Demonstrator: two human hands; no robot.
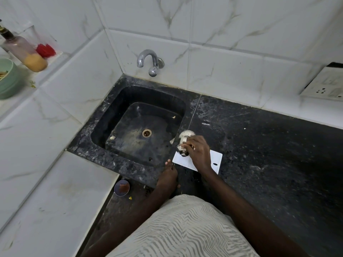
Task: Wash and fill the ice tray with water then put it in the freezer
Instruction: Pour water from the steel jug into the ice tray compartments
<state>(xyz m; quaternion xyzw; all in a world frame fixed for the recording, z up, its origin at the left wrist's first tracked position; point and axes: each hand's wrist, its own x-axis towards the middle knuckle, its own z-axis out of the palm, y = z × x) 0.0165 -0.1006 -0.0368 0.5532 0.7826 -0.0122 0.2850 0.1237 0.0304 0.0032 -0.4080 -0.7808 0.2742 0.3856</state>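
My right hand (197,148) closes its fingers around a small metal-and-white fitting (183,143) above the white board (216,160) at the sink's (104,130) four o'clock; my left hand (168,178) rests flat and empty on the black counter (259,145) at the sink's five o'clock; I cannot make out an ice tray.

Two hands are showing: the left hand (168,176) and the right hand (198,152). One white board (216,161) is lying under the right hand, and one metal fitting (183,143) is sitting at its fingertips. One sink (104,134) and one tap (148,61) are lying beyond the hands; one small bowl (121,187) is sitting left of the left hand.
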